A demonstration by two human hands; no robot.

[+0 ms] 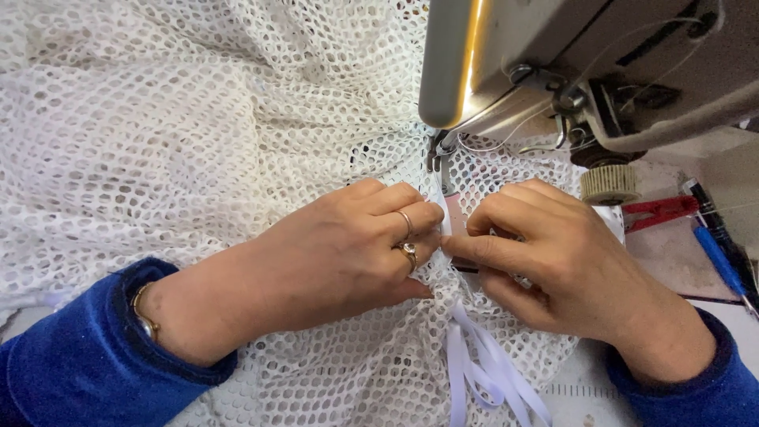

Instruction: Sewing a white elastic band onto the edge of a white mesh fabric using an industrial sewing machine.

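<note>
The needle and presser foot (439, 162) of the sewing machine (585, 71) are mostly hidden behind the fingertips, and the machine's head is cut off at the top and right edges. Both forearms leave the frame at the bottom corners in blue sleeves. The left hand (340, 253) lies at about 9 o'clock from the foot, fingers curled down and pinching the white mesh fabric (174, 126) against the white ribbon (482, 368); exactly what sits under its fingertips cannot be made out. The right hand (545, 253), at 3 o'clock from the left, is closed too, thumb and forefinger nipping the ribbon's edge and mesh directly below the foot. The ribbon runs from between the hands toward 6 o'clock, splitting into several loose tails whose count is unclear.

Counted: two hands, two rings on the left hand, one bracelet (142, 312) at the left wrist, one red thread snip (660, 211) at 3 o'clock, one blue pen-like tool (718, 261) beside it, partly cut off.
</note>
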